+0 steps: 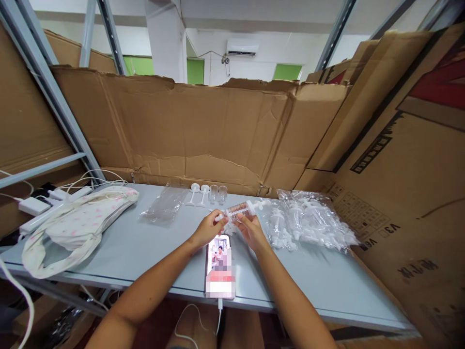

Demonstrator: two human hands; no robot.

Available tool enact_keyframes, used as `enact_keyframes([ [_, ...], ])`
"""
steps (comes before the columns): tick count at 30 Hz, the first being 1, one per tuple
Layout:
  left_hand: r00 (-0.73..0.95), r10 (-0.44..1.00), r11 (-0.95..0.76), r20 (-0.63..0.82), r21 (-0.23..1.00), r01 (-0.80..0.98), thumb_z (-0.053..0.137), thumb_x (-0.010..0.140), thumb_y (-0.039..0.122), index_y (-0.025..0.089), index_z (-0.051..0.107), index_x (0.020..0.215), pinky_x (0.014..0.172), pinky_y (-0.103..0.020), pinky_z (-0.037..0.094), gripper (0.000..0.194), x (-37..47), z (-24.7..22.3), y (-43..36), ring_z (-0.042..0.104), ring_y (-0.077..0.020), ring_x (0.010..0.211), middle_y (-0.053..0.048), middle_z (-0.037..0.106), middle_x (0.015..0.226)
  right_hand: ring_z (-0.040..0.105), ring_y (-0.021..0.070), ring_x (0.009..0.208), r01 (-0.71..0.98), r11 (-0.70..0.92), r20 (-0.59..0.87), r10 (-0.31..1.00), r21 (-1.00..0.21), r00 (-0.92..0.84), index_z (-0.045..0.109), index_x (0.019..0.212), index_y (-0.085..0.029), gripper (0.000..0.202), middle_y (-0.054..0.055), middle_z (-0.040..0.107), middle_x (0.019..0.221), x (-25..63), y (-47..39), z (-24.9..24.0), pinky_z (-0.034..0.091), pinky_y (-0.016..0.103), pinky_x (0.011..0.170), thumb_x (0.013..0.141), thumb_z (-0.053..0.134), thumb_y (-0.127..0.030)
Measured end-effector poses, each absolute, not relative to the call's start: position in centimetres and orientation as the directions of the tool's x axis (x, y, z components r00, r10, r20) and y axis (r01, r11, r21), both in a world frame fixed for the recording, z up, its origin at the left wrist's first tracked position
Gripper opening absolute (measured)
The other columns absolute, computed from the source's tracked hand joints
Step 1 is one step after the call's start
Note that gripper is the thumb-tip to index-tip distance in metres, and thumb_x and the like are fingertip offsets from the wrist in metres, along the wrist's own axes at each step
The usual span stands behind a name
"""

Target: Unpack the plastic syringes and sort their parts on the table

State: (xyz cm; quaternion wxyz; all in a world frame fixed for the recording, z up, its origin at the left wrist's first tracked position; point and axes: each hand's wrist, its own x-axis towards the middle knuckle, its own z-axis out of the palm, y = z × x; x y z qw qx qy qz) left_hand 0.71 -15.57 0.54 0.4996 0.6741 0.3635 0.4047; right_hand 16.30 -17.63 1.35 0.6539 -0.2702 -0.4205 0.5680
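Above the middle of the grey table, my right hand [250, 230] is closed round a clear plastic syringe-like tube [240, 210] with a white plunger sticking out to the right. My left hand [209, 228] pinches the white tip at the tube's left end. Just below the hands lies a lit phone [220, 271] with a white cable plugged in. Behind them, two white plungers [195, 194] stand beside two short clear cylinders [218, 194]. Small white pieces, partly hidden by the fingers, lie under the tube.
Clear bags of white parts [314, 220] lie at the right, and a flat plastic bag [165, 206] at the left. A white cloth bag [83, 223] and a power strip [43, 213] with cables fill the left end. Cardboard walls [203, 126] enclose the table [152, 252].
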Motion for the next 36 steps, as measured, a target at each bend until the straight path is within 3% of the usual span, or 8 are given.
enact_keyframes([
  [2,0.314,0.911,-0.329,0.266,0.929,0.168,0.056,0.077,0.045,0.020,0.048,0.101,0.054,-0.021,0.037,0.036,0.7,0.3,-15.7,0.050,-0.0094,0.055,0.005,0.055,0.066,0.065,0.0173,0.081,-0.546,0.223,0.231,0.971,-0.808,0.055,0.059,0.085,-0.024,0.025,0.000,0.068,0.084,16.5,-17.3,1.2,0.052,0.032,0.075,0.066,0.075,-0.028],
  [6,0.236,0.888,-0.459,0.395,0.789,0.408,0.052,0.081,0.036,0.024,0.048,0.108,0.063,-0.024,0.040,0.030,0.3,0.4,-16.0,0.052,-0.0109,0.061,0.003,0.059,0.077,0.065,0.0153,0.077,-0.571,0.208,0.192,0.977,-0.794,0.089,0.059,0.085,-0.022,0.027,-0.001,0.069,0.080,16.9,-16.9,0.9,0.053,0.029,0.071,0.064,0.076,-0.028],
  [10,0.235,0.838,-0.529,0.493,0.626,0.572,0.048,0.085,0.036,0.023,0.052,0.106,0.073,-0.027,0.040,0.025,0.0,0.9,-16.4,0.056,-0.0140,0.073,-0.002,0.063,0.096,0.065,0.0147,0.074,-0.541,0.183,0.161,0.983,-0.821,0.088,0.061,0.082,-0.020,0.028,0.000,0.069,0.079,16.7,-16.9,0.8,0.054,0.027,0.069,0.063,0.077,-0.031],
  [13,0.267,0.817,-0.555,0.511,0.573,0.603,0.040,0.088,0.038,0.022,0.056,0.098,0.074,-0.027,0.039,0.024,-0.1,1.3,-16.5,0.057,-0.0168,0.081,-0.004,0.063,0.095,0.066,0.0157,0.074,-0.537,0.190,0.172,0.981,-0.822,0.084,0.062,0.080,-0.020,0.028,0.000,0.069,0.077,16.3,-17.0,0.8,0.054,0.029,0.071,0.061,0.078,-0.035],
  [19,0.261,0.899,-0.432,0.351,0.803,0.411,0.026,0.090,0.045,0.019,0.052,0.068,0.062,-0.025,0.038,0.043,-0.1,1.1,-16.1,0.052,-0.0143,0.061,0.000,0.055,0.062,0.066,0.0198,0.084,-0.530,0.218,0.243,0.970,-0.819,0.023,0.062,0.085,-0.022,0.027,0.002,0.070,0.088,16.1,-17.2,1.0,0.052,0.036,0.081,0.065,0.076,-0.033],
  [25,0.198,0.896,-0.443,0.398,0.838,0.319,0.050,0.082,0.040,0.022,0.050,0.105,0.063,-0.023,0.039,0.029,0.2,0.9,-16.0,0.050,-0.0106,0.062,0.001,0.057,0.082,0.065,0.0179,0.084,-0.551,0.215,0.214,0.974,-0.806,0.067,0.060,0.086,-0.023,0.028,0.001,0.069,0.087,16.4,-17.1,0.8,0.052,0.034,0.080,0.065,0.076,-0.030],
  [30,0.179,0.880,-0.475,0.440,0.825,0.305,0.058,0.077,0.035,0.020,0.052,0.092,0.062,-0.023,0.037,0.022,0.2,1.2,-16.1,0.047,-0.0102,0.061,0.003,0.053,0.071,0.065,0.0166,0.083,-0.548,0.198,0.191,0.979,-0.813,0.070,0.060,0.086,-0.022,0.026,0.000,0.069,0.087,16.5,-16.8,0.5,0.052,0.031,0.077,0.066,0.075,-0.031],
  [36,0.218,0.929,-0.336,0.301,0.931,0.146,0.056,0.077,0.043,0.019,0.052,0.087,0.059,-0.022,0.038,0.026,0.1,1.3,-15.8,0.051,-0.0115,0.060,0.004,0.052,0.062,0.065,0.0156,0.080,-0.544,0.196,0.183,0.980,-0.816,0.079,0.061,0.082,-0.022,0.025,-0.001,0.069,0.083,16.5,-16.9,0.6,0.052,0.030,0.076,0.065,0.075,-0.033],
])
